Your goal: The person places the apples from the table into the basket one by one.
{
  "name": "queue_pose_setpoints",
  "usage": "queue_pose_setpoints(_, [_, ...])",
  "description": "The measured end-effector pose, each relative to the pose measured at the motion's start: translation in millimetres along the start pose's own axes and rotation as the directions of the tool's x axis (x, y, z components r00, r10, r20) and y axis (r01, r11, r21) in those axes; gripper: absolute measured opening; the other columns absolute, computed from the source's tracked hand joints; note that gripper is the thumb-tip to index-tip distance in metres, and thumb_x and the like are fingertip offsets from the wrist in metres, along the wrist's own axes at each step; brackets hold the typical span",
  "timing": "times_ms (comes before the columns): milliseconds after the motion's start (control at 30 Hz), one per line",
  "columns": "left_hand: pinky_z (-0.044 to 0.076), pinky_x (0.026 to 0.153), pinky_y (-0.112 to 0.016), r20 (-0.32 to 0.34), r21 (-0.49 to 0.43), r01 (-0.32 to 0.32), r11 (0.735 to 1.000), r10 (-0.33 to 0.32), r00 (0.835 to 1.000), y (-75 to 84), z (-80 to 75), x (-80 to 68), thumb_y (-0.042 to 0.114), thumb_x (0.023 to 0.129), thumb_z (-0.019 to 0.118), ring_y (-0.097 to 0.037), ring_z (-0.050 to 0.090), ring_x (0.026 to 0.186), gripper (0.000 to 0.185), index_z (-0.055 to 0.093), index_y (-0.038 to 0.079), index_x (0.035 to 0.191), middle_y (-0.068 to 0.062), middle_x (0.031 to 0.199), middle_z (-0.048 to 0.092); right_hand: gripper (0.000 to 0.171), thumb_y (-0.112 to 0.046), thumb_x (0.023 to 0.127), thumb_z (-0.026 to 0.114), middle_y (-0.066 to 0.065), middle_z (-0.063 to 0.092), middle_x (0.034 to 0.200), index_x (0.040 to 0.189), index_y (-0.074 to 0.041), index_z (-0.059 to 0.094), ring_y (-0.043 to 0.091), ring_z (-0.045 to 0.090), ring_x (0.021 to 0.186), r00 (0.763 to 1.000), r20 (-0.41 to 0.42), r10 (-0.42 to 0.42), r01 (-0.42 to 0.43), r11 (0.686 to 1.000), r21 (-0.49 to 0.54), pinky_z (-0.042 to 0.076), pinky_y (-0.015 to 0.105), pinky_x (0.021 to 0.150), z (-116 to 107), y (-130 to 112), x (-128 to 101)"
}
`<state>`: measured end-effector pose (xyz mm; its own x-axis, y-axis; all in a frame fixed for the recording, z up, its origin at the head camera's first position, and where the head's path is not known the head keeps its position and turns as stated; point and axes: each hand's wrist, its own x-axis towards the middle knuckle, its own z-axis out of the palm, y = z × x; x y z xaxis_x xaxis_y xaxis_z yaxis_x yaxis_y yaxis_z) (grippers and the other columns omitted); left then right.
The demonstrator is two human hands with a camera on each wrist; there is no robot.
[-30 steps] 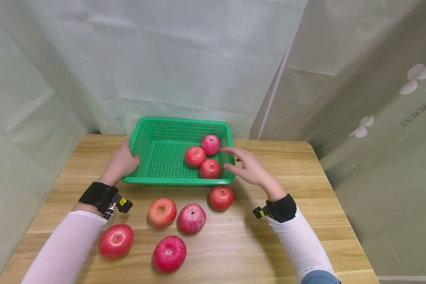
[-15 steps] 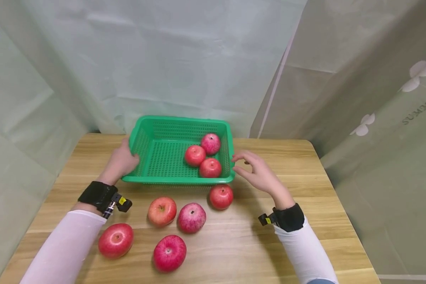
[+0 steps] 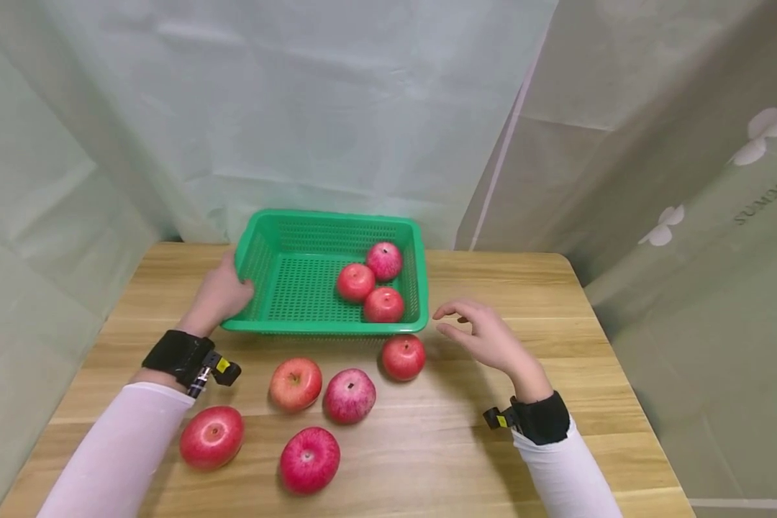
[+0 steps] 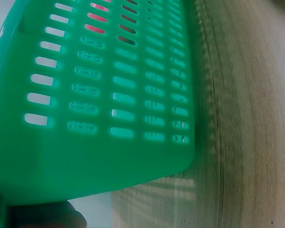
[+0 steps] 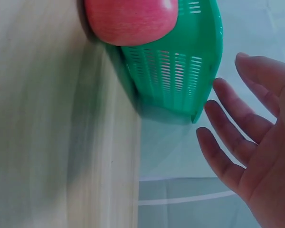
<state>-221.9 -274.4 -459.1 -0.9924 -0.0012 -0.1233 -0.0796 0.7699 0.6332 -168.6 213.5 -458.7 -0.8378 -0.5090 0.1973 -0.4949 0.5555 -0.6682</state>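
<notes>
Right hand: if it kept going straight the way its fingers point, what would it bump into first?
Probably the basket: the right hand points its fingers left toward that near right corner. The loose apple sits just below that line; depth is unclear.

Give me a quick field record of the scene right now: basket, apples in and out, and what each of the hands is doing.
basket: green basket, on the wooden table, far side
apples in basket: three, clustered at its right end
apples on table: five, in front of the basket
left hand: holds the basket's left rim
right hand: empty, fingers relaxed, above the table right of the basket
nearest apple to right hand: small red apple
</notes>
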Motion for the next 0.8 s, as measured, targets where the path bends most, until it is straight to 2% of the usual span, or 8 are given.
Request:
queue_pose_setpoints(267, [0.055,0.062,-0.042,-0.006,-0.011,-0.006,1.000,0.006,1.000,-3.3,-1.0,1.3,0.009,0.103,0.047,-0.045,0.066,0.089,0.075,0.008,-0.015,0.162,-0.048,0.125,0.053,0.026,-0.006,0.100,0.075,-0.001,0.073,0.126,0.126,-0.010,0.075,0.028,0.066,0.122,0.999,0.053,-0.003,0.003,1.000,0.001,0.054,0.054,0.098,2,4,-13])
queue_pose_setpoints(400, [0.055,0.062,-0.042,0.006,-0.014,0.002,1.000,-0.002,1.000,-2.9,-0.7,1.6,0.010,0.103,0.046,-0.045,0.065,0.091,0.075,0.007,-0.015,0.162,-0.049,0.127,0.051,0.028,-0.009,0.100,0.075,-0.002,0.072,0.129,0.128,-0.011,0.074,0.024,0.065,0.125,0.997,0.071,-0.007,0.007,1.000,-0.012,0.054,0.053,0.101,3,4,-21])
queue_pose_setpoints(600, [0.054,0.063,-0.042,0.006,-0.008,0.006,1.000,-0.006,1.000,-1.4,0.4,0.6,0.009,0.103,0.046,-0.046,0.064,0.093,0.076,0.006,-0.016,0.162,-0.049,0.130,0.050,0.034,-0.017,0.099,0.078,-0.006,0.069,0.134,0.133,-0.015,0.073,0.019,0.062,0.130,0.990,0.124,-0.060,0.068,0.996,-0.056,0.050,0.047,0.110,9,3,-27])
queue_pose_setpoints(800, [0.054,0.061,-0.040,-0.002,-0.005,0.006,1.000,-0.006,1.000,0.2,1.0,-0.4,0.009,0.103,0.047,-0.045,0.065,0.091,0.075,0.008,-0.016,0.162,-0.048,0.129,0.051,0.044,-0.022,0.101,0.077,0.009,0.061,0.149,0.143,-0.019,0.068,0.025,0.053,0.142,0.979,0.200,-0.029,0.050,0.994,-0.096,0.045,0.051,0.115,16,0,-32])
